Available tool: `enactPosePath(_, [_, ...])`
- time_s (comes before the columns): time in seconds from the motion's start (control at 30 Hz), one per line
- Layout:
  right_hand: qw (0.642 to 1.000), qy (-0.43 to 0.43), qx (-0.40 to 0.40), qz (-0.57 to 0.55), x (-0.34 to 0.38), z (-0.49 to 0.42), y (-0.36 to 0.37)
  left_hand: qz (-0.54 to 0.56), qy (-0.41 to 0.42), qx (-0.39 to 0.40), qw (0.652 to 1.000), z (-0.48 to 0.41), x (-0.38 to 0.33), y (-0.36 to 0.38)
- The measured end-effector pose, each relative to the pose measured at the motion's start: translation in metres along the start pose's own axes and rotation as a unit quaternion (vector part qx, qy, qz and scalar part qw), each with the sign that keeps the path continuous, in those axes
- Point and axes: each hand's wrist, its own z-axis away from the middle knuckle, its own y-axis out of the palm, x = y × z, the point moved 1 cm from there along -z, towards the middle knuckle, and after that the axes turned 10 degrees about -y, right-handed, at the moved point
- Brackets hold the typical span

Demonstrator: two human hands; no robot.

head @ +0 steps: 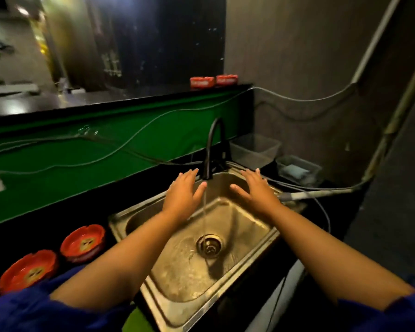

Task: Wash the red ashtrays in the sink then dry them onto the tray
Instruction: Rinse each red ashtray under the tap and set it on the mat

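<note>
Steel sink (120, 219) lies below me, with a thin stream of water (204, 212) running from the black tap (216, 144) to the drain (210, 245). I see both hands spread flat above the basin, fingers straight, holding nothing: the left hand (183, 195) just left of the stream, the right hand (255, 190) to its right. Near ashtray (83, 243) and second ashtray (28, 271), both red, rest on the dark counter left of the sink. Two ledge ashtrays (201, 82) stand far behind.
</note>
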Motion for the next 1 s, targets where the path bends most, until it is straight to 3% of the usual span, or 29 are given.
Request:
enactPosePath(0.23, [0.999, 0.029, -0.026, -0.006, -0.035, -0.078, -0.054, 0.003, 0.029, -0.028, 0.999, -0.094, -0.063, -0.002])
enactPosePath(0.4, [0.999, 0.018, -0.042, -0.009, -0.061, -0.158, -0.085, 0.03, 0.003, -0.018, 0.999, -0.184, -0.085, -0.011])
enactPosePath(0.53, [0.999, 0.012, -0.033, -0.01, -0.083, -0.234, -0.098, 0.102, -0.049, -0.04, 0.993, -0.268, -0.095, -0.026])
enactPosePath(0.7, [0.999, 0.018, -0.031, 0.023, -0.107, -0.323, -0.106, 0.174, -0.045, -0.065, 0.982, -0.363, -0.098, -0.03])
enactPosePath(1.0, [0.997, 0.006, -0.04, 0.069, -0.154, -0.423, -0.101, 0.157, -0.248, -0.009, 0.956, -0.495, -0.084, -0.013])
